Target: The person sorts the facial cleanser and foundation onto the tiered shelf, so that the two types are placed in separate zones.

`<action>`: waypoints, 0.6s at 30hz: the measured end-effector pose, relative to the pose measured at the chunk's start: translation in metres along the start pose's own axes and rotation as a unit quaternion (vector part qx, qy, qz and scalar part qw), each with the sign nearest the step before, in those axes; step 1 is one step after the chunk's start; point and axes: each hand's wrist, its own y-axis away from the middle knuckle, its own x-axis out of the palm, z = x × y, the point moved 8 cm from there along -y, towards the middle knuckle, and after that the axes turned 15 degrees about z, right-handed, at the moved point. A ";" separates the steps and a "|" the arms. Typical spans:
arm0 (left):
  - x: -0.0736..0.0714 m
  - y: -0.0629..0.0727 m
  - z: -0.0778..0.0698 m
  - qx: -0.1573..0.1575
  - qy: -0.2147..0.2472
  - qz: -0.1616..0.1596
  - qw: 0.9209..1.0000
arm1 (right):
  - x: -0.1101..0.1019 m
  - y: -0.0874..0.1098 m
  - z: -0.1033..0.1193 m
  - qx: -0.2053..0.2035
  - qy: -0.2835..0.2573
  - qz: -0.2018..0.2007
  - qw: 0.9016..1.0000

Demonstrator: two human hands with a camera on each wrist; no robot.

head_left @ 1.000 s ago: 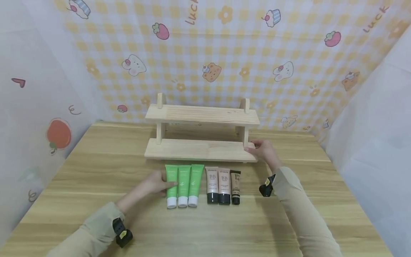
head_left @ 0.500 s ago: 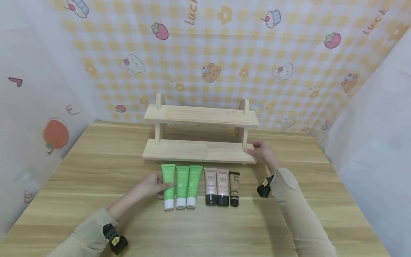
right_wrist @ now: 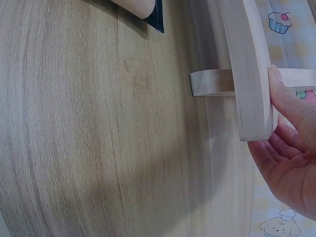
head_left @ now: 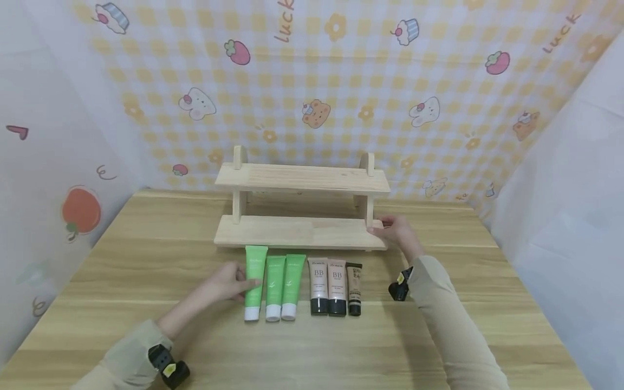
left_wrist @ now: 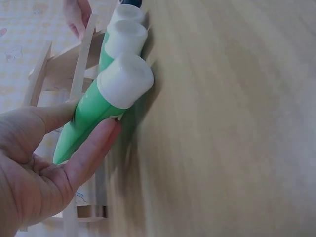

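My left hand pinches the leftmost green tube between thumb and fingers; its white cap points toward me. In the left wrist view this tube looks tilted and raised off the table at least in part. Two more green tubes lie side by side just to its right. At the right end of the two-tier wooden shelf, my right hand grips the lower board. The right wrist view has the thumb on top of that board and the fingers beneath it.
Two pinkish BB cream tubes with black caps and a smaller brown tube lie right of the green ones on the wooden table. A checked, printed cloth hangs behind the shelf.
The leftmost green tube has come away from the other two, a little to the left and up, in my left hand. My right hand keeps its grip on the shelf.
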 end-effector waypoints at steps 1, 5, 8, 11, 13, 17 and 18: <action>-0.001 0.001 -0.001 -0.001 -0.001 -0.001 1.000 | 0.000 0.000 0.000 -0.001 -0.001 0.000 1.000; -0.006 0.000 -0.009 0.006 -0.015 -0.002 1.000 | 0.000 -0.002 -0.002 0.005 -0.001 0.000 1.000; -0.009 -0.003 -0.015 0.007 -0.022 -0.004 1.000 | 0.000 -0.003 -0.003 0.008 -0.002 0.000 1.000; -0.011 -0.006 -0.022 0.010 -0.027 -0.003 1.000 | 0.000 -0.003 -0.003 0.008 -0.007 0.000 1.000; -0.013 -0.009 -0.026 0.007 -0.027 -0.004 1.000 | -0.001 -0.003 -0.003 0.007 -0.006 -0.003 1.000; -0.014 -0.013 -0.036 0.004 -0.026 -0.004 1.000 | -0.003 -0.003 -0.002 0.000 -0.004 -0.012 1.000; -0.015 -0.013 -0.038 0.002 -0.026 -0.005 1.000 | -0.003 -0.003 -0.002 -0.001 -0.003 -0.013 1.000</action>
